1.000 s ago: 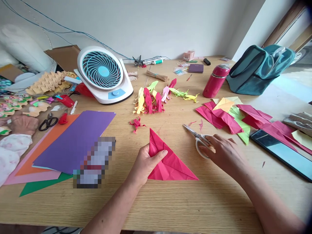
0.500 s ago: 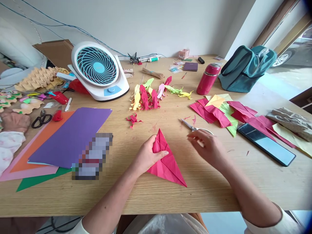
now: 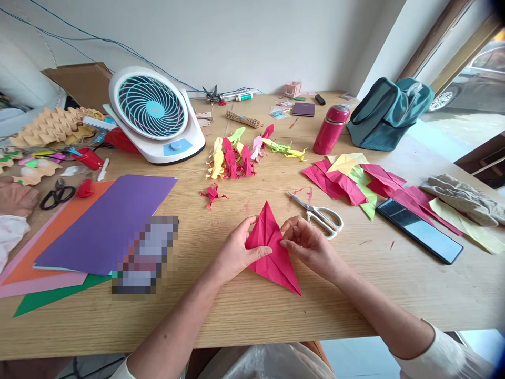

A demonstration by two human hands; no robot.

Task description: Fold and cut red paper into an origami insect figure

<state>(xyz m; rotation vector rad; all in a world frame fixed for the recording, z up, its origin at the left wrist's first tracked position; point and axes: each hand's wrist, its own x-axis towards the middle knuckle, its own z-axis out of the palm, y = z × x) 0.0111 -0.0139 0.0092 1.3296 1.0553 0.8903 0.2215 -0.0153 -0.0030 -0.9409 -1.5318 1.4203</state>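
Note:
A folded red sheet of origami paper [image 3: 272, 266], creased and roughly triangular, is held just over the table in front of me. My left hand [image 3: 242, 250] grips its left edge, thumb on top and fingers behind. On the opposite edge, my right hand [image 3: 307, 245] pinches the paper between thumb and curled fingers. White-handled scissors [image 3: 325, 220] lie beyond my right hand, blades pointing away to the left. A small red folded paper figure [image 3: 213, 195] sits farther back, near several more folded figures [image 3: 231, 158] in red, yellow, green and pink.
Coloured sheets [image 3: 106, 221] and a blurred-out phone [image 3: 145, 255] lie at left, below a fan [image 3: 152, 113]. At right are folded papers [image 3: 347, 184], a phone [image 3: 420, 229], a red flask [image 3: 331, 129] and a teal bag [image 3: 389, 116]. Another person's hand [image 3: 18, 197] rests at far left.
My right hand has moved left from beside the scissors onto the red paper's right edge. The scissors' handles are now uncovered. My left hand keeps its hold, and the view has shifted slightly.

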